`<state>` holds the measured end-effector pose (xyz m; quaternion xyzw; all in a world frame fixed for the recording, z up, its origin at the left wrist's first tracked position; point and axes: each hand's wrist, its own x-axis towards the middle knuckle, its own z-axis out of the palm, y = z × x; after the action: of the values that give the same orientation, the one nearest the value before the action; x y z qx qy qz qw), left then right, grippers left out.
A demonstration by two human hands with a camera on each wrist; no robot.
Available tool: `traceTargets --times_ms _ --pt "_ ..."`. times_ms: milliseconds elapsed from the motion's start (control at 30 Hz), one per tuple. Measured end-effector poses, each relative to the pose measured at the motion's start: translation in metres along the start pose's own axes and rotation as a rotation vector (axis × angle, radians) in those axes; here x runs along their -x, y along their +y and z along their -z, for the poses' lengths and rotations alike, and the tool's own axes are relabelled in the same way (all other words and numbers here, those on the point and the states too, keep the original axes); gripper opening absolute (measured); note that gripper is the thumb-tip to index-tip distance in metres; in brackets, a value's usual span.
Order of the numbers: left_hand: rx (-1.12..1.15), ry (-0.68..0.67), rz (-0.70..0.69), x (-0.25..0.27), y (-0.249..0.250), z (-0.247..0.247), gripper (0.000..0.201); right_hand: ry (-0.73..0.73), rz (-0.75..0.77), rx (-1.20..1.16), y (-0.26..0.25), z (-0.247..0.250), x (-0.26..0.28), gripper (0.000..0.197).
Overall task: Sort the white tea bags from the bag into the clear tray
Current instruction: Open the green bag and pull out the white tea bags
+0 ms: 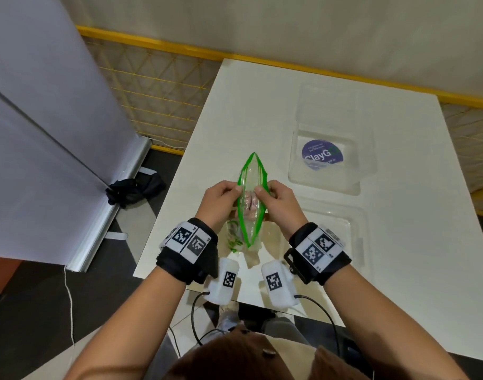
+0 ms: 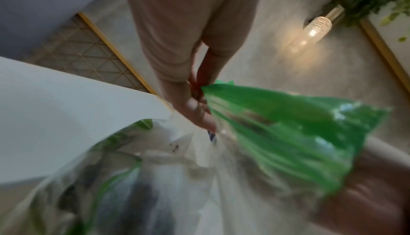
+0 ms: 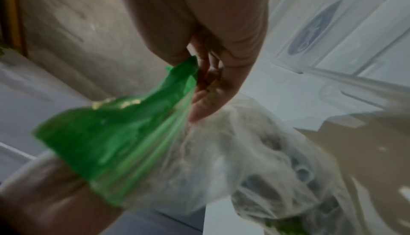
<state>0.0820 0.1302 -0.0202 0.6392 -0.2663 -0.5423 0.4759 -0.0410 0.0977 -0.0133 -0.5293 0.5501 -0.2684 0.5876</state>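
Observation:
A clear zip bag (image 1: 251, 198) with a green seal strip is held above the white table (image 1: 234, 111), its mouth pulled open. My left hand (image 1: 221, 197) pinches the left lip and my right hand (image 1: 276, 200) pinches the right lip. Pale tea bags (image 1: 250, 202) show through the opening. In the left wrist view the green lip (image 2: 288, 126) is gripped between thumb and fingers (image 2: 195, 105), with blurred contents below. In the right wrist view the fingers (image 3: 208, 84) pinch the green strip (image 3: 133, 130). A clear tray (image 1: 344, 242) lies at the right, near my right wrist.
A clear lidded box (image 1: 330, 157) with a round purple sticker stands open further back on the right. The table's left edge drops to the floor beside a white panel (image 1: 43, 133). Yellow mesh fencing (image 1: 158, 89) runs behind the table.

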Motion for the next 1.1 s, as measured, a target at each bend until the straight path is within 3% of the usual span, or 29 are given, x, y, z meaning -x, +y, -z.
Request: traceTargets --times_ms 167,267,367,433,500,600,700,833,933,1033,1100 --pt "0.205 0.046 0.088 -0.009 -0.001 0.008 0.018 0.021 -0.087 -0.148 -0.003 0.008 -0.009 0.01" --pt "0.39 0.027 0.128 -0.01 0.003 0.02 0.02 -0.008 -0.213 -0.362 -0.004 0.017 -0.014 0.02" --pt "0.225 -0.108 0.109 -0.006 0.002 0.028 0.02 -0.087 -0.353 -0.571 -0.005 0.019 -0.016 0.025" --pt "0.063 -0.094 0.061 -0.005 -0.002 0.029 0.013 -0.112 -0.417 -0.594 -0.005 0.017 -0.016 0.022" --pt "0.03 -0.029 0.046 -0.01 -0.003 0.031 0.018 -0.153 -0.374 -0.4 -0.004 0.014 -0.015 0.018" --pt "0.16 0.003 0.075 -0.017 0.003 0.031 0.024 -0.257 -0.194 0.19 0.006 0.012 -0.017 0.034" --pt "0.242 -0.001 0.121 -0.019 0.005 0.027 0.027 -0.295 -0.157 0.285 0.016 0.014 -0.019 0.033" --pt "0.254 -0.039 0.155 -0.02 -0.012 0.025 0.036 -0.243 -0.325 -0.116 0.013 0.017 -0.024 0.036" --pt "0.174 -0.107 0.126 -0.013 -0.02 0.026 0.015 -0.183 -0.432 -0.323 0.012 0.018 -0.032 0.03" --pt "0.067 -0.134 0.131 -0.016 -0.027 0.029 0.044 -0.131 -0.477 -0.478 0.015 0.015 -0.037 0.032" --pt "-0.072 -0.05 0.16 -0.018 -0.028 0.032 0.029 -0.097 -0.476 -0.559 0.016 0.014 -0.038 0.032"
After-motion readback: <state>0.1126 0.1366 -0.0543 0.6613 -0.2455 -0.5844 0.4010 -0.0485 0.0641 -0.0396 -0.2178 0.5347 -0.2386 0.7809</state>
